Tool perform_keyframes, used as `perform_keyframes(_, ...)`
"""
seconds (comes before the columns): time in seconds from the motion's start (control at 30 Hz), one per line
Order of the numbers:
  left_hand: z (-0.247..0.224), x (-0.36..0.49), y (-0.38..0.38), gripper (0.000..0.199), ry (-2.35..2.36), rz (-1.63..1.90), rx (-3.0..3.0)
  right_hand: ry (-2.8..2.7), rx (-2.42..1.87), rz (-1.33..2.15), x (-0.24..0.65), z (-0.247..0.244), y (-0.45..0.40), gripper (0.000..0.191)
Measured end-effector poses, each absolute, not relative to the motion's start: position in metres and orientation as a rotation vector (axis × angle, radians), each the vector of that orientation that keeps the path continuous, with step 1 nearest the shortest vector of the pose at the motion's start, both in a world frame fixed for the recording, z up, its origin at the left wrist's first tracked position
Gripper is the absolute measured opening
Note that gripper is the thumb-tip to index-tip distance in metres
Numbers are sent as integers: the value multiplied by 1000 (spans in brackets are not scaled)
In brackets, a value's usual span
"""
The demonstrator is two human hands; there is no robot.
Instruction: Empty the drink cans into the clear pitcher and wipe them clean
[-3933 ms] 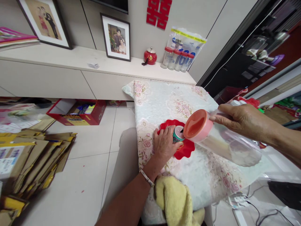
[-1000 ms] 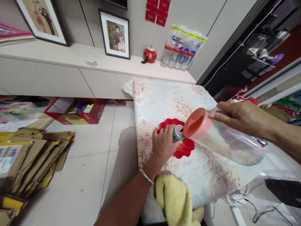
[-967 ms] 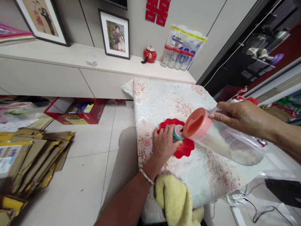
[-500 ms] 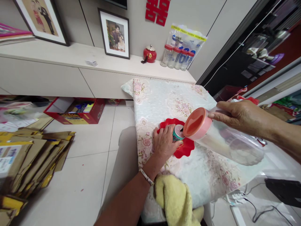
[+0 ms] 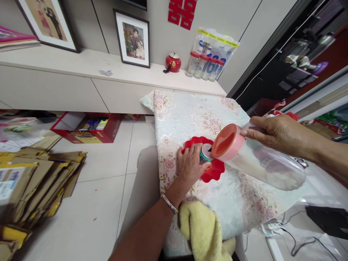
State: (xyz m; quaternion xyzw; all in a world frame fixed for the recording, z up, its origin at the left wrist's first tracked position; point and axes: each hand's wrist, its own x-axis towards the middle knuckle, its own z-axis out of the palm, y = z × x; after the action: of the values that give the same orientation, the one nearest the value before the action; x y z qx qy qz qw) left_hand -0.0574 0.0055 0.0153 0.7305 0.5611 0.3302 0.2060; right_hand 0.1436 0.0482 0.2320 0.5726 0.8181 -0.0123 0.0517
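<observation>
My left hand [image 5: 191, 161] is wrapped round a green drink can [image 5: 206, 153] whose silver top has a dark opening. The can is over a red scalloped plate [image 5: 214, 173], partly hidden by the hand. My right hand [image 5: 272, 131] grips a clear plastic pitcher [image 5: 268, 168] by its handle. The pitcher lies tilted toward the left, and its pink lid [image 5: 226, 142] meets the can's rim. Cloudy, see-through walls make the pitcher's contents hard to make out; I cannot tell whether liquid is flowing.
A flowered tablecloth [image 5: 187, 116] covers the table, with a yellow towel [image 5: 202, 230] at its near edge. Behind it, a white cabinet [image 5: 73, 67] carries framed photos, a red jar [image 5: 173, 63] and several lidded glass jars. Flattened cardboard [image 5: 43, 185] and a red box [image 5: 108, 132] lie on the left floor.
</observation>
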Motion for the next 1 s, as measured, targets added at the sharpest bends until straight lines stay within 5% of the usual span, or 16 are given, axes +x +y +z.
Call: perform_keyframes(1.0,16,-57,5,67,1572,927,2038,2454,1762,-65,140,235,47,79)
